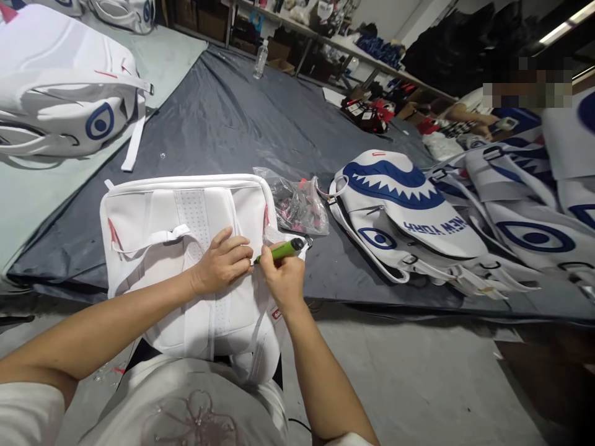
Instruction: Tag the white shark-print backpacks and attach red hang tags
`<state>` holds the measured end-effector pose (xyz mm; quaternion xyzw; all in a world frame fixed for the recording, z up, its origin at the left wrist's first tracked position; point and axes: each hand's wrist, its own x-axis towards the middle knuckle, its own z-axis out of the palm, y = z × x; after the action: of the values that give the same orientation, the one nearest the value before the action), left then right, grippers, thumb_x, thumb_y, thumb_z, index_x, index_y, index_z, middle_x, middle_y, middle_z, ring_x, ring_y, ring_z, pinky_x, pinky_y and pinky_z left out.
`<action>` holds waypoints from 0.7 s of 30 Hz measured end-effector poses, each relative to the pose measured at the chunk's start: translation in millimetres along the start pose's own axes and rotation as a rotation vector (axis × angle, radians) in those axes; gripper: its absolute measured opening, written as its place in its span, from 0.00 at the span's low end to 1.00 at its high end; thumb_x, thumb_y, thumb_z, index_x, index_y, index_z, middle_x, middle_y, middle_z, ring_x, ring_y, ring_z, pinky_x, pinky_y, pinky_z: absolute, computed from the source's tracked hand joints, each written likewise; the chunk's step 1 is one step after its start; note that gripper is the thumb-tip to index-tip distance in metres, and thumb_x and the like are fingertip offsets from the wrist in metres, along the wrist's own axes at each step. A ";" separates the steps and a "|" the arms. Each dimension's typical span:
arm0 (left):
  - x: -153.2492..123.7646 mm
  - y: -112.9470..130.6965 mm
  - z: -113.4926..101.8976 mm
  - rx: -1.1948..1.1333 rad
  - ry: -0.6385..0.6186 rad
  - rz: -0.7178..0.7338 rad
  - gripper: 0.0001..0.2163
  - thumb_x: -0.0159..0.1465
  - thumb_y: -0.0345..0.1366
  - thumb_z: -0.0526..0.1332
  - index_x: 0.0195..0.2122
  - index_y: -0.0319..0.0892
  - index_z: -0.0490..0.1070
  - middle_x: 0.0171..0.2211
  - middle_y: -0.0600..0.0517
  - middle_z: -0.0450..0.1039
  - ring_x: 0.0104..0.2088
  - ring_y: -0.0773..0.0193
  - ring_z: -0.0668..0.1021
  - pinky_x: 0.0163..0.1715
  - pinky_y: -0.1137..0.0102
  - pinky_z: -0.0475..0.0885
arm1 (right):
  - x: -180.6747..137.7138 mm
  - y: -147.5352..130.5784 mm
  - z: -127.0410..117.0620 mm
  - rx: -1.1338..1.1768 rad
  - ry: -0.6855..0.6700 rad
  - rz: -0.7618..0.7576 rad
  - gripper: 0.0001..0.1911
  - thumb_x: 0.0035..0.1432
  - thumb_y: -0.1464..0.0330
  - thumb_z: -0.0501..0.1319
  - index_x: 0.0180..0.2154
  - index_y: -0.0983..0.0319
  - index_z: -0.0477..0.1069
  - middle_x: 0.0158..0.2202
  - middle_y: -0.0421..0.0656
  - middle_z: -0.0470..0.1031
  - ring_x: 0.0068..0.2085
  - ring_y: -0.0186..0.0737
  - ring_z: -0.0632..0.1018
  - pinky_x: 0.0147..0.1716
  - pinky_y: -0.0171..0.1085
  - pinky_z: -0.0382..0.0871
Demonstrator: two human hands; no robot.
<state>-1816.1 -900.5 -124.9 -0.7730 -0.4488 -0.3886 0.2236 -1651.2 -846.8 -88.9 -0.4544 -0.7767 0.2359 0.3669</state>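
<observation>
A white backpack (160,214) lies back-side up in front of me at the table's near edge, its straps and dotted middle panel showing. My left hand (225,260) rests on it with fingers bent and pressed together, gripping the fabric near the right side. My right hand (283,272) is closed around a thick green marker (284,249) with a black rear end. Its dark tip points left and meets the bag right beside my left fingertips. The exact contact at the tip is partly hidden by the fingers.
A clear plastic bag (297,201) of small pieces lies right of the backpack. Blue-and-white shark-face backpacks (395,192) are at the right, another white backpack (69,80) at the upper left. A bottle (261,60) stands at the far edge. A person's arm (469,116) shows far right.
</observation>
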 end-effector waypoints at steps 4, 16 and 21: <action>-0.1 -0.8 1.6 -0.003 0.018 0.001 0.09 0.67 0.35 0.60 0.28 0.43 0.68 0.35 0.55 0.77 0.49 0.63 0.75 0.68 0.58 0.52 | 4.8 2.7 -4.6 -0.098 -0.016 -0.092 0.17 0.60 0.57 0.57 0.25 0.61 0.69 0.17 0.39 0.69 0.19 0.34 0.70 0.23 0.33 0.61; -3.2 -2.4 5.5 -0.007 -0.002 -0.007 0.09 0.68 0.33 0.58 0.29 0.44 0.69 0.37 0.54 0.78 0.50 0.62 0.75 0.68 0.57 0.53 | 8.9 0.3 -2.6 -0.037 -0.090 -0.170 0.16 0.62 0.59 0.56 0.27 0.61 0.70 0.20 0.39 0.72 0.20 0.33 0.71 0.24 0.33 0.65; -2.8 -3.2 6.3 -0.012 0.006 -0.002 0.09 0.68 0.35 0.58 0.29 0.43 0.69 0.37 0.54 0.78 0.50 0.61 0.75 0.68 0.57 0.53 | 11.2 1.2 -3.8 -0.092 -0.029 -0.176 0.16 0.61 0.59 0.58 0.26 0.61 0.70 0.19 0.39 0.71 0.20 0.34 0.70 0.23 0.33 0.64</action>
<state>-1817.1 -896.0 -131.0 -0.7726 -0.4467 -0.3940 0.2198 -1651.2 -836.2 -83.5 -0.3973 -0.8289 0.1734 0.3536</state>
